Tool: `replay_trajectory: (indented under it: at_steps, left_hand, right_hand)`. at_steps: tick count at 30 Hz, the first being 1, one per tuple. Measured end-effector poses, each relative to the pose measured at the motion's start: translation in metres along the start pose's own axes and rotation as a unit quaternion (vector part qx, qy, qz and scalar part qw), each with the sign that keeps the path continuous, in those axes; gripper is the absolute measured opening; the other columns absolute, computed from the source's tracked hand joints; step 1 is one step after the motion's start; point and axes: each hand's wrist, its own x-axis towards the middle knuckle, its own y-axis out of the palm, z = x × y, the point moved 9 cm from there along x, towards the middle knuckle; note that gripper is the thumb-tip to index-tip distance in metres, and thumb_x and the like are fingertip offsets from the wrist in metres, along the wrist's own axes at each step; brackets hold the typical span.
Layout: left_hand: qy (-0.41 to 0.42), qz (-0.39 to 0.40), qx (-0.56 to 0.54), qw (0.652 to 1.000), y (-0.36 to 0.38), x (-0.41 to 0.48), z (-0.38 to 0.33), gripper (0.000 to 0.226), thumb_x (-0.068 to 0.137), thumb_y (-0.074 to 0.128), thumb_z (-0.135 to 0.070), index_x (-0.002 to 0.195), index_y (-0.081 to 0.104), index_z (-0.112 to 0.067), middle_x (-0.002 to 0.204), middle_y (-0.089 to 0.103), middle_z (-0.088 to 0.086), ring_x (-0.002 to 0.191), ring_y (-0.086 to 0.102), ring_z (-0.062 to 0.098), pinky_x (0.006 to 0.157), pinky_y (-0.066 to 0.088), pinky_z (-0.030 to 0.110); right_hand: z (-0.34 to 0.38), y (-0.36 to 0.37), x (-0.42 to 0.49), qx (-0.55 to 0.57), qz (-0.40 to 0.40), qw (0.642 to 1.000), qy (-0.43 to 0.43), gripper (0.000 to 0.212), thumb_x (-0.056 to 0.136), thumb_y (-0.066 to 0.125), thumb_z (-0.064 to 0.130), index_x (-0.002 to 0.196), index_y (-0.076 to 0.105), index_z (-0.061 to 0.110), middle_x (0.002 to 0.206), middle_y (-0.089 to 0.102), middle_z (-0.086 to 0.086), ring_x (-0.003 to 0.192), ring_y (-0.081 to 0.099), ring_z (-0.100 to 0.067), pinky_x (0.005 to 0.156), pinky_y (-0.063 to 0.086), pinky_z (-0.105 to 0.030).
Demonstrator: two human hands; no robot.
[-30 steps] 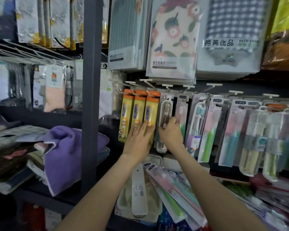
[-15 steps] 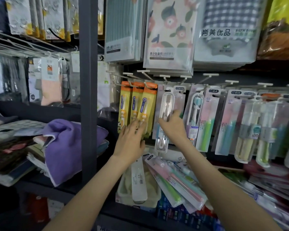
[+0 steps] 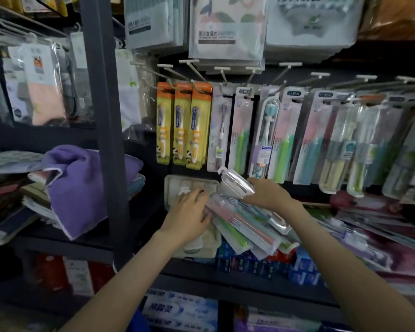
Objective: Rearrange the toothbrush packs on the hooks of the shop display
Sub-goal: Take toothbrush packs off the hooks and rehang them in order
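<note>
Toothbrush packs hang in a row on metal hooks: three orange packs (image 3: 184,125) at the left, then a slim pack with a purple brush (image 3: 219,130), then pink-and-green packs (image 3: 242,133) running right. My right hand (image 3: 268,195) is below the row, shut on a clear toothbrush case pack (image 3: 236,183) that is off the hooks and tilted. Just left of it, my left hand (image 3: 192,212) lies with fingers spread on a loose pile of packs (image 3: 247,228) on the shelf, gripping nothing that I can see.
A dark upright post (image 3: 108,140) stands left of the display, with a purple towel (image 3: 79,185) folded beside it. A pale tray (image 3: 192,185) sits under my left hand. Towel packs (image 3: 225,27) hang above the hooks. Toothpaste boxes (image 3: 261,262) line the shelf front.
My right hand took the clear case pack off its hook and brought it down to the shelf pile. My left hand dropped from the orange packs onto the pile. The view tilted down.
</note>
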Motion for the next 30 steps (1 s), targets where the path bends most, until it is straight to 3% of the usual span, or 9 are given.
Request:
replay_trajectory:
  at_steps: [4,7,10,14,17,22,26,30]
  left_hand:
    - [0.017,-0.001,0.013,1.0,0.006,0.003,-0.021,0.053,0.093,0.048,-0.026,0.144,0.033,-0.021,0.146,0.036,0.001,0.13,0.037,0.024,0.107,0.027,0.034]
    - [0.024,0.003,0.021,0.999,0.007,0.008,-0.031,0.055,0.095,0.046,-0.026,0.147,0.029,-0.023,0.148,0.032,0.002,0.133,0.031,0.022,0.109,0.021,0.031]
    - [0.022,-0.016,0.027,0.999,-0.005,0.017,-0.027,0.055,0.094,0.049,-0.025,0.146,0.031,-0.02,0.152,0.027,0.006,0.137,0.028,0.023,0.114,0.019,0.034]
    - [0.065,-0.141,0.118,0.981,-0.049,0.045,-0.017,0.065,0.076,0.069,-0.009,0.137,0.047,-0.01,0.145,0.04,0.017,0.132,0.041,0.035,0.112,0.025,0.047]
    - [0.062,-0.18,0.223,0.956,-0.074,0.08,-0.002,0.086,0.069,0.075,-0.013,0.145,0.035,-0.014,0.151,0.03,0.019,0.139,0.03,0.035,0.115,0.015,0.048]
    - [0.012,-0.19,0.335,0.923,-0.093,0.124,0.022,0.11,0.057,0.085,-0.027,0.148,0.024,-0.015,0.154,0.023,0.017,0.142,0.02,0.035,0.116,-0.005,0.046]
    - [0.014,-0.202,0.365,0.909,-0.092,0.133,0.031,0.109,0.053,0.087,-0.033,0.146,0.034,-0.014,0.153,0.028,0.016,0.14,0.025,0.034,0.115,0.001,0.047]
    - [0.014,-0.209,0.388,0.898,-0.093,0.129,0.039,0.104,0.058,0.084,-0.039,0.147,0.035,-0.015,0.155,0.023,0.014,0.142,0.017,0.032,0.115,0.005,0.047]
  right_hand:
    - [-0.024,0.024,-0.005,-0.066,0.098,0.993,0.015,0.058,0.09,0.052,0.032,0.143,0.036,0.017,0.141,0.046,-0.009,0.123,0.048,-0.026,0.097,0.043,-0.034]
    - [-0.031,0.03,-0.005,-0.053,0.093,0.994,0.019,0.053,0.095,0.047,0.031,0.144,0.035,0.016,0.144,0.043,-0.011,0.127,0.044,-0.027,0.102,0.038,-0.033]
    - [-0.019,0.021,-0.001,-0.078,0.025,0.997,-0.01,0.049,0.095,0.046,0.034,0.14,0.041,0.015,0.14,0.047,-0.01,0.124,0.048,-0.026,0.099,0.042,-0.035]
    - [0.034,-0.023,0.004,-0.032,-0.147,0.984,-0.099,0.04,0.096,0.045,0.021,0.135,0.043,0.013,0.128,0.053,-0.01,0.113,0.052,-0.027,0.086,0.049,-0.037]
    - [0.07,-0.048,0.015,0.029,-0.251,0.957,-0.145,0.049,0.094,0.044,0.008,0.142,0.032,0.008,0.133,0.047,-0.013,0.121,0.044,-0.028,0.093,0.042,-0.037]
    - [0.085,-0.051,0.065,0.07,-0.339,0.932,-0.105,0.068,0.088,0.05,-0.001,0.147,0.016,0.0,0.138,0.038,-0.019,0.126,0.037,-0.033,0.103,0.041,-0.039]
    - [0.091,-0.056,0.088,0.051,-0.394,0.916,-0.063,0.089,0.079,0.065,0.005,0.149,0.01,0.002,0.143,0.036,-0.023,0.129,0.039,-0.037,0.097,0.047,-0.043]
    - [0.1,-0.059,0.099,0.059,-0.414,0.908,-0.03,0.106,0.066,0.077,0.013,0.148,0.01,0.005,0.137,0.043,-0.026,0.115,0.052,-0.038,0.085,0.051,-0.04]
